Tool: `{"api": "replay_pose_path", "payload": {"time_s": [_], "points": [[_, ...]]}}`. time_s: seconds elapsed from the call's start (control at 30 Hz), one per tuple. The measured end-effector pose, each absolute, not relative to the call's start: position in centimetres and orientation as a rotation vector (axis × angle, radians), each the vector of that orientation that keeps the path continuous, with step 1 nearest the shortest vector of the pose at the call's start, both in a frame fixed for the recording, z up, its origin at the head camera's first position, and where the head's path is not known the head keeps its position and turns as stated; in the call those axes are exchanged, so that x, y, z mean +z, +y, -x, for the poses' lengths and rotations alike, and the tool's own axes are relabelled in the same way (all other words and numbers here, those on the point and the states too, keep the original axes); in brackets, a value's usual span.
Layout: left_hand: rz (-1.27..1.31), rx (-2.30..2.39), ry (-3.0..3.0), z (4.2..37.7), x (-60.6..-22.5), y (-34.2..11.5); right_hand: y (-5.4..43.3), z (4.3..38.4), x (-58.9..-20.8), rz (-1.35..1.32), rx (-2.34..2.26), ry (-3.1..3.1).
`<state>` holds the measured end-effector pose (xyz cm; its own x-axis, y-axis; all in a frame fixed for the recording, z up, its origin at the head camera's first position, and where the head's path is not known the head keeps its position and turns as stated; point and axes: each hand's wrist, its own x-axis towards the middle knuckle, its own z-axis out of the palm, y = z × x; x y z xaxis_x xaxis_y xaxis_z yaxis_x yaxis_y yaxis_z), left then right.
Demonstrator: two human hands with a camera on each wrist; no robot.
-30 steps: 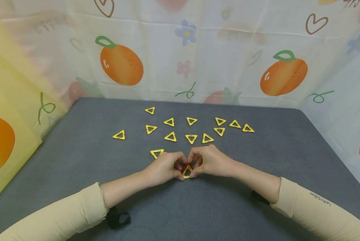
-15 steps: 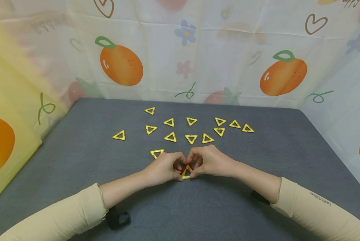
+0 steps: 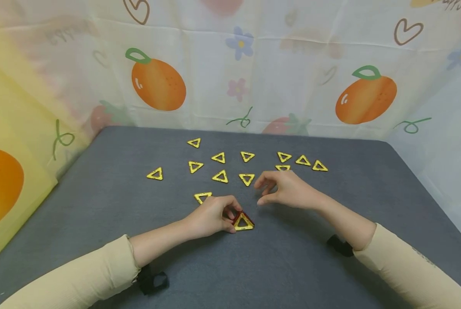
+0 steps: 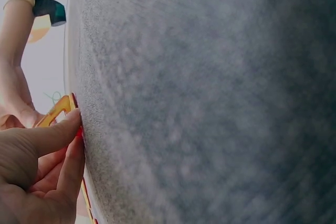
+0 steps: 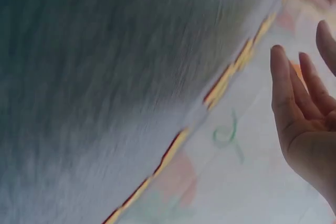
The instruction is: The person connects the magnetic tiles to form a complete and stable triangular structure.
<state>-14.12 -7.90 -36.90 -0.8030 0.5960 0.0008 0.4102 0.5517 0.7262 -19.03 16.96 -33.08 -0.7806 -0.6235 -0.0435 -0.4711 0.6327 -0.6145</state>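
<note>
As a person's two hands work over a grey table point(image 3: 284, 274), a cloth backdrop point(image 3: 207, 73) printed with oranges point(image 3: 158, 84) rises behind its far edge. Faint lettering at the cloth's upper left reads "happy"; a word at its upper right is cut off. Cream sleeves point(image 3: 72, 274) cover the forearms, the right one bearing dark writing too small to read. The left hand point(image 3: 212, 216), thumb and fingers bent, pinches the left side of a yellow-and-red triangular piece point(image 3: 245, 228) near the middle of the table's width, closer to the person than the scattered tiles. The right hand point(image 3: 288, 191) hangs raised above the surface, its fingers loosely bent and holding nothing, a gap separating its fingertips from the pinched piece. Grey tabletop stretches from the right forearm to the right edge. Black devices point(image 3: 340, 245) sit below the cuffs. Twelve yellow triangular tiles point(image 3: 220, 180) show toward the far edge, two partly hidden by the hands, the leftmost lying apart.
</note>
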Motion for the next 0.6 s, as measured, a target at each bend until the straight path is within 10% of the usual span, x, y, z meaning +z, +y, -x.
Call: {"api": "replay_pose_path", "payload": {"time_s": [0.6], "points": [[-0.84,1.124,2.507,14.0,-36.9,-8.1,28.5,24.9,-31.9,0.28,-0.955,2.932]]}}
